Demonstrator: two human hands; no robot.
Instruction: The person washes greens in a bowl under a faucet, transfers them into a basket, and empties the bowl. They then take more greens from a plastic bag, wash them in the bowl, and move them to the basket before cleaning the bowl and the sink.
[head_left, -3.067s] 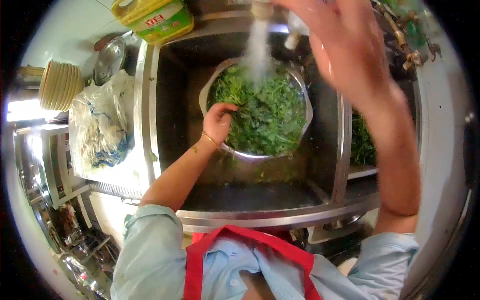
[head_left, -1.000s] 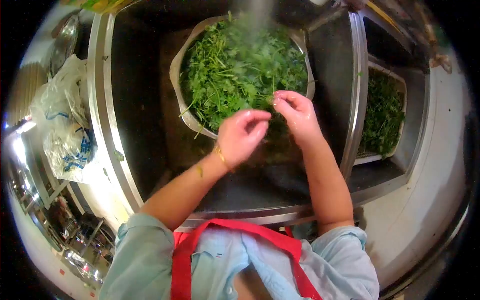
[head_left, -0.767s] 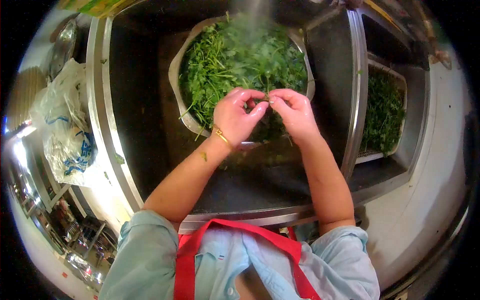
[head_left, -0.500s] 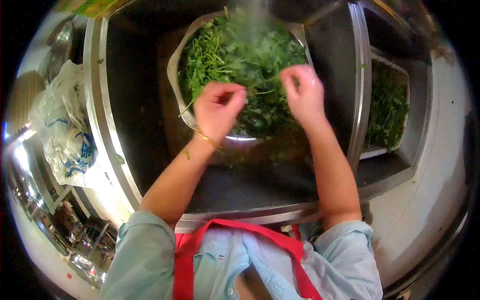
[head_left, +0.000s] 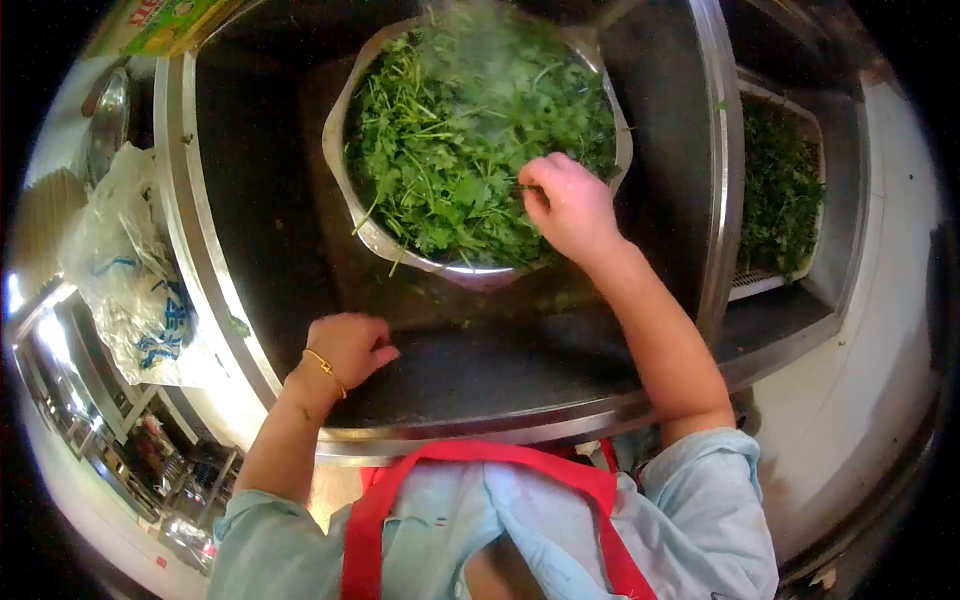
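Note:
A wide metal basin (head_left: 338, 160) in the sink is full of leafy green herbs (head_left: 450, 190), with water falling in at its far side. My right hand (head_left: 575, 205) is over the basin's right part, its fingers pinched at the leaves; what they hold, if anything, is too small to name. Away from the basin, my left hand (head_left: 350, 350) hangs over the sink's near left part. Its fingers are curled with the thumb apart, and no object shows in it. A gold bracelet (head_left: 325, 365) circles the left wrist.
Right of the metal divider (head_left: 718, 180), a second sink holds a white basket (head_left: 760, 287) of greens. A plastic bag (head_left: 130, 270) lies left of the sink, with a green and yellow box (head_left: 165, 25) at the top left. The sink's front edge (head_left: 500, 430) runs near my body.
My left hand has moved down and left, away from the herbs. My right hand has shifted slightly left and down. More of the basin and leaves shows.

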